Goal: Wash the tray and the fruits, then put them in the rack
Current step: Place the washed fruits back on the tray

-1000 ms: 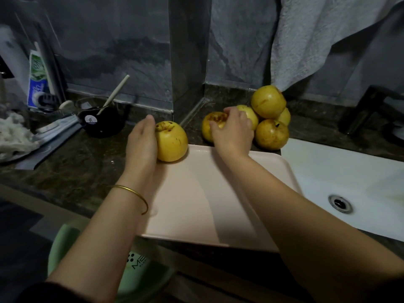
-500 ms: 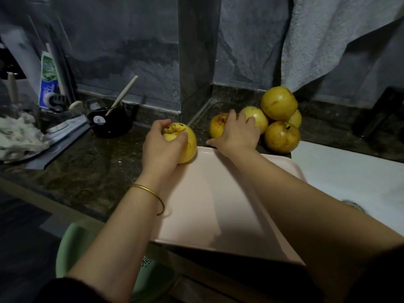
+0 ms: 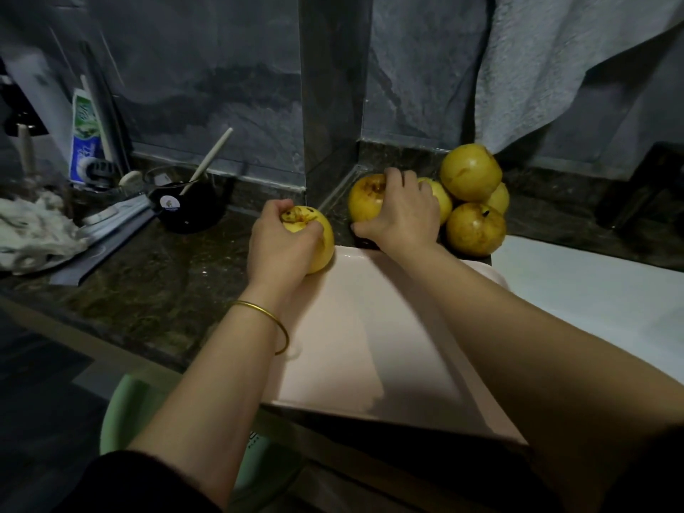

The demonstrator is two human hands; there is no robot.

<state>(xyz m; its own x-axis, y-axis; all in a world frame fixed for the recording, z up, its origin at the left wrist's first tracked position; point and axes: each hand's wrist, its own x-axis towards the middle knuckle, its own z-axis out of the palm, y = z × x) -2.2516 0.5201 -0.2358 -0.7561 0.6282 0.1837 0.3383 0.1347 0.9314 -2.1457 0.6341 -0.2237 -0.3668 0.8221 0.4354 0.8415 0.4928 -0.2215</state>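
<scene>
left hand [image 3: 275, 249] clasping fruit [image 3: 322, 236], right hand [image 3: 401, 212] second fruit [image 3: 364, 199]

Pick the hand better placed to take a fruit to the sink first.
Right, probably. The right hand grips a pile fruit next to the sink; the left hand holds the lone fruit across the tray from it.

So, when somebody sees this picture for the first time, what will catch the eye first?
Most likely the left hand, its grip round a yellow fruit at the far left corner of the pink tray, and the right hand, curled over a second fruit in the pile on the dark counter behind the tray. The pale tray stands out next against that counter, with the white sink to its right.
</scene>
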